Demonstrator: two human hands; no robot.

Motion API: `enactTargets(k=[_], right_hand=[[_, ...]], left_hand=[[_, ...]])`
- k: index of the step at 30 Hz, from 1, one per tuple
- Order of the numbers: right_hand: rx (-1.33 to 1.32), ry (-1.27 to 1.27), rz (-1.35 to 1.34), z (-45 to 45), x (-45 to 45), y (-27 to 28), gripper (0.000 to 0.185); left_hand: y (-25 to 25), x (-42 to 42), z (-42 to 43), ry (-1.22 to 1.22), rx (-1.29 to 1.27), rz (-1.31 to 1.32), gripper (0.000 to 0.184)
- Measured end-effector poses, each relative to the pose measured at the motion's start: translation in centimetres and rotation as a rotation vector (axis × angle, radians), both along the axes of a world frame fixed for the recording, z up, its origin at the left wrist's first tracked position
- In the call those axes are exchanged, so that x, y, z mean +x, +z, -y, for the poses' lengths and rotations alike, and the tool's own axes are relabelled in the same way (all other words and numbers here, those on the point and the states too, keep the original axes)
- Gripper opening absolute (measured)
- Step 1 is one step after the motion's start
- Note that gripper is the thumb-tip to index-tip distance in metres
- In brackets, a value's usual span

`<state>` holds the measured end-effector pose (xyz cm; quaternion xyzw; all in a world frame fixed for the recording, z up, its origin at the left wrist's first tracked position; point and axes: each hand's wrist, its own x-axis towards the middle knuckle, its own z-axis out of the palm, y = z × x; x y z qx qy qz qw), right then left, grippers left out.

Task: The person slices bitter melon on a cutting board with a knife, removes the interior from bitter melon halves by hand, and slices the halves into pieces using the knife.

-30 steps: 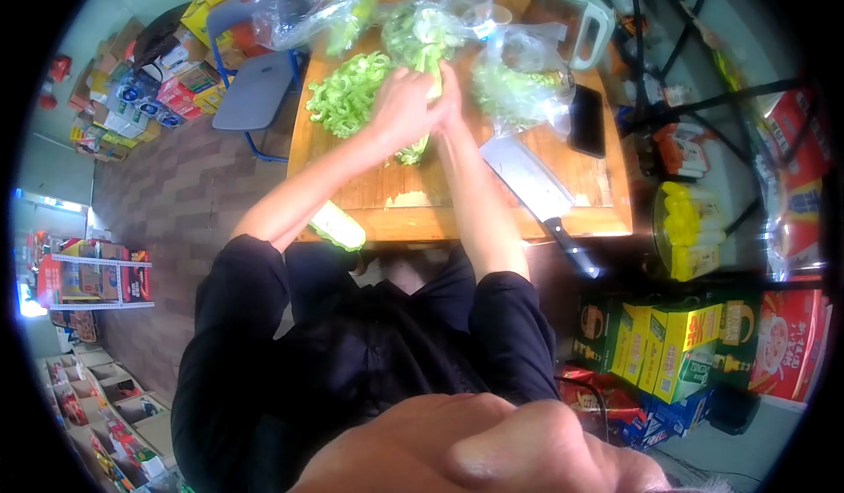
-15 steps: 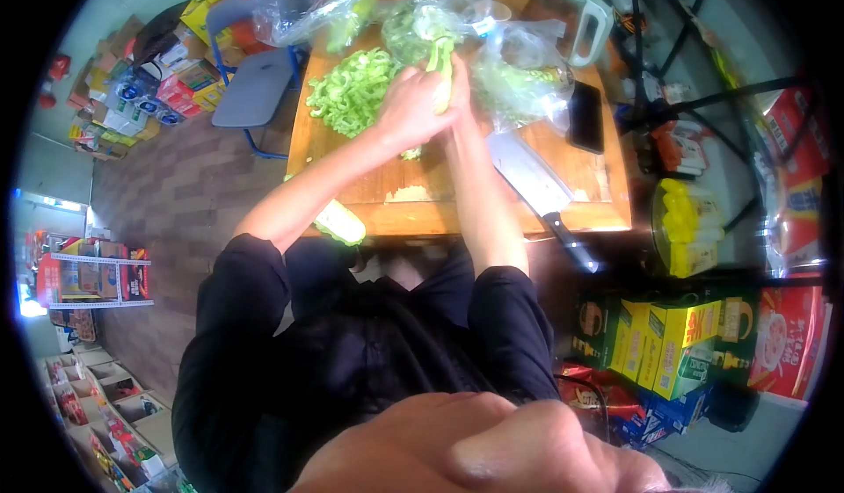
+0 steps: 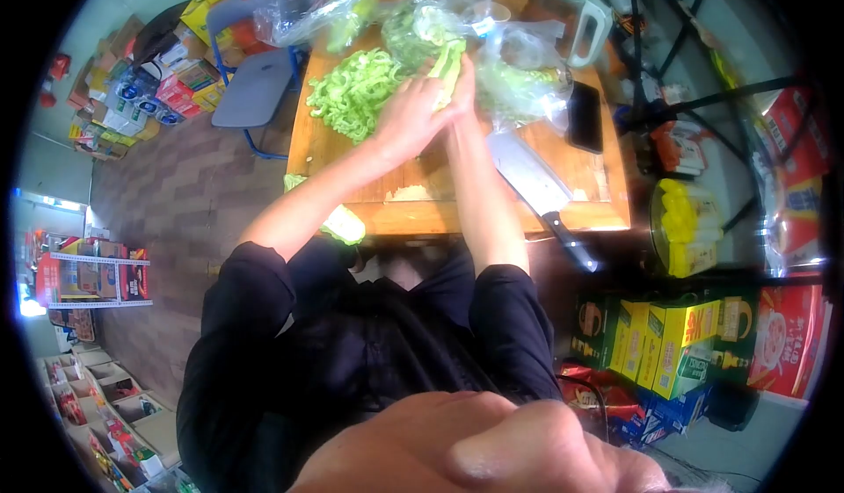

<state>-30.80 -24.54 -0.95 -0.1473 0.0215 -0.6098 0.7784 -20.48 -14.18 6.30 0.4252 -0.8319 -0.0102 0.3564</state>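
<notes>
The left hand (image 3: 408, 120) and right hand (image 3: 461, 97) press together around a pale green vegetable (image 3: 451, 65), apparently pinching it between them, beside chopped green pieces (image 3: 354, 93) on the table (image 3: 396, 214).

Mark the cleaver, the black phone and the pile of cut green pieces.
cleaver (image 3: 531, 175): head view, on the blade
black phone (image 3: 585, 119): head view, middle of its dark face
pile of cut green pieces (image 3: 353, 94): head view, middle of the heap

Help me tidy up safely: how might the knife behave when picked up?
The knife should feel stiff, given its broad metal blade, and probably blade-heavy. Its dark handle overhangs the table, so a downward knock there might tip it.
</notes>
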Motion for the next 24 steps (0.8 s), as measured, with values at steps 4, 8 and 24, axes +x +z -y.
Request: enactTargets(k=[4,8,24], right_hand=[[0.017,-0.12,-0.083,-0.5,0.4,0.5,0.04],[0.17,-0.261,-0.178,-1.2,0.4,1.8,0.039],[0.169,-0.093,-0.175,-1.4,0.8,0.3,0.038]], left_hand=[[0.1,-0.1,0.3,0.009,0.054,-0.01,0.037],[-0.5,-0.4,1.5,0.042,0.179,-0.234,0.027],[0.8,0.4,-1.1,0.066,0.027,0.094,0.038]])
